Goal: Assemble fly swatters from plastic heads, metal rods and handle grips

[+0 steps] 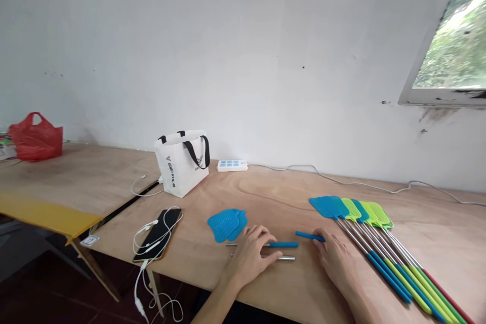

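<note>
My left hand [252,253] is palm down near the table's front edge, thumb and fingers apart. It lies over a metal rod with a blue grip [284,245] and a bare metal rod [286,258], partly hiding both; whether it touches them I cannot tell. My right hand [334,258] is closed on a blue handle grip [309,236], whose free end points left. Two blue fly swatter heads [225,224] overlap on the table just beyond my left hand. To the right of my right hand lie several fly swatters [374,243] side by side, with blue and green heads.
A black phone [157,235] with tangled white earphones lies at left. Behind it stands a white tote bag [182,167], beside a power strip [232,165] whose cable runs along the wall. A red plastic bag [36,139] sits on the far-left table, across a gap.
</note>
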Available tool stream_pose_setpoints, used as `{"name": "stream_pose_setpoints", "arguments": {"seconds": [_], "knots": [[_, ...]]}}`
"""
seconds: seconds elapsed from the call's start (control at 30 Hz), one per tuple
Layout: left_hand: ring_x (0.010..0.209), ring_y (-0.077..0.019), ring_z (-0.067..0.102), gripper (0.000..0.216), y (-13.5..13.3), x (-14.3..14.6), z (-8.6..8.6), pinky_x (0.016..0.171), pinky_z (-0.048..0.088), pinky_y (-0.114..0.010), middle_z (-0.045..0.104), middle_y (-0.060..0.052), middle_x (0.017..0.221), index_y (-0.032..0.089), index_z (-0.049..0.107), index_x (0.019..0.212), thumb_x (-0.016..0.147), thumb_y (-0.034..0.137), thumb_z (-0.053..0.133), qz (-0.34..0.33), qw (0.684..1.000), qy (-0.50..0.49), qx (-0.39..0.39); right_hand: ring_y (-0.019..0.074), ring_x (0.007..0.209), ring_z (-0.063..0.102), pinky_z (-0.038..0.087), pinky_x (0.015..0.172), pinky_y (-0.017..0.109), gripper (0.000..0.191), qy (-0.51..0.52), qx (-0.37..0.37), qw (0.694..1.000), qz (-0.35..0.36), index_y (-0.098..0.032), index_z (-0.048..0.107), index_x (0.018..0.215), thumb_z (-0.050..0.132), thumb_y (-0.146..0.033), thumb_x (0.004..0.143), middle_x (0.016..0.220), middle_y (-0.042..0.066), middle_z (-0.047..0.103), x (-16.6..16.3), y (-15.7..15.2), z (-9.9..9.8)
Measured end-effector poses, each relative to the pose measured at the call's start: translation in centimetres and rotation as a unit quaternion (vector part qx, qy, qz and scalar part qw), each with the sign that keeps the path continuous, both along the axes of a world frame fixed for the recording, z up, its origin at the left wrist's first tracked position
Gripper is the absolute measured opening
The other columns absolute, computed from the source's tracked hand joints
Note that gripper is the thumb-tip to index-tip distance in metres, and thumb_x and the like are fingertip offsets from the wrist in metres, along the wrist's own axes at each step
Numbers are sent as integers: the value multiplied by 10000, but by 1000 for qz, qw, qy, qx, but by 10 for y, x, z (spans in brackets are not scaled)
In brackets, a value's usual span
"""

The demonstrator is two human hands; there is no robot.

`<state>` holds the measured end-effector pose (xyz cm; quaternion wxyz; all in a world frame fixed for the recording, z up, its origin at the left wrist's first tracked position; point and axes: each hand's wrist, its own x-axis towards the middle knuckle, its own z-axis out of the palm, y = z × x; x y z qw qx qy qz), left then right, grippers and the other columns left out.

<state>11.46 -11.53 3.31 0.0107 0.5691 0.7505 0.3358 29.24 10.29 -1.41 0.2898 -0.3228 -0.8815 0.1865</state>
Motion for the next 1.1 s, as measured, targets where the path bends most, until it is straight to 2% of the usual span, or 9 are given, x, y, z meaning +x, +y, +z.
{"name": "stream_pose_setpoints", "arguments": {"seconds": [0.1, 0.2, 0.37, 0.5, 0.7, 0.87, 1.0, 1.1], "knots": [[1087, -234, 584, 174, -1, -1, -2, 975, 378, -388, 663, 11, 1129, 301, 764, 906, 818, 441, 818, -49, 999, 12, -8, 301, 973, 690, 516, 833, 440, 298, 19, -10, 1000, 5, -267, 656, 1048, 421, -395, 917, 1036, 72, 746, 1, 0, 5], [1028, -216, 601, 105, 2, -2, -6, 933, 398, -375, 687, -1, 1063, 275, 771, 877, 897, 375, 750, -25, 1000, 4, -15, 292, 1043, 672, 522, 878, 432, 325, 58, -9, 997, 44, -259, 664, 1075, 403, -392, 934, 1101, 82, 731, 1, -2, 10], [993, -208, 625, 77, 7, -4, -10, 906, 424, -355, 693, -2, 1034, 247, 749, 878, 929, 293, 713, 22, 1000, -14, 1, 275, 1011, 652, 526, 888, 427, 295, 94, 14, 989, 115, -259, 658, 1031, 399, -387, 967, 1012, 81, 704, -4, -10, 14], [983, -205, 636, 79, 9, -7, -11, 894, 440, -342, 695, -1, 1018, 243, 735, 856, 928, 262, 707, 36, 998, -33, 27, 261, 992, 638, 528, 882, 419, 274, 68, 9, 981, 180, -267, 647, 1044, 388, -342, 997, 1003, 70, 689, -4, -19, 18], [971, -200, 631, 57, 8, -7, -9, 884, 451, -326, 686, -6, 993, 228, 725, 869, 921, 250, 716, 22, 998, -41, 41, 269, 1039, 634, 514, 941, 456, 291, 57, 3, 981, 187, -260, 665, 1052, 382, -308, 1002, 1064, 79, 695, -3, -27, 25], [970, -188, 618, 48, 8, -7, -11, 897, 444, -315, 666, 8, 966, 237, 720, 888, 928, 262, 711, -17, 998, -48, 43, 256, 1079, 653, 507, 991, 447, 317, 14, -14, 971, 239, -275, 693, 1103, 396, -349, 1024, 1123, 61, 727, -5, -35, 27], [897, -162, 629, 83, 6, -10, -12, 818, 483, -275, 647, -1, 980, 216, 691, 875, 935, 272, 692, -52, 991, -115, 44, 250, 1132, 654, 501, 1013, 435, 344, -24, -32, 964, 264, -305, 704, 1190, 408, -378, 1031, 1207, 42, 726, -8, -41, 31], [877, -168, 627, 106, 5, -12, -10, 815, 502, -284, 655, -2, 991, 227, 676, 946, 903, 309, 729, -58, 988, -138, 31, 248, 1129, 660, 502, 1013, 426, 338, -41, -44, 961, 268, -330, 710, 1207, 433, -393, 1024, 1214, 27, 727, -8, -44, 35]]}}
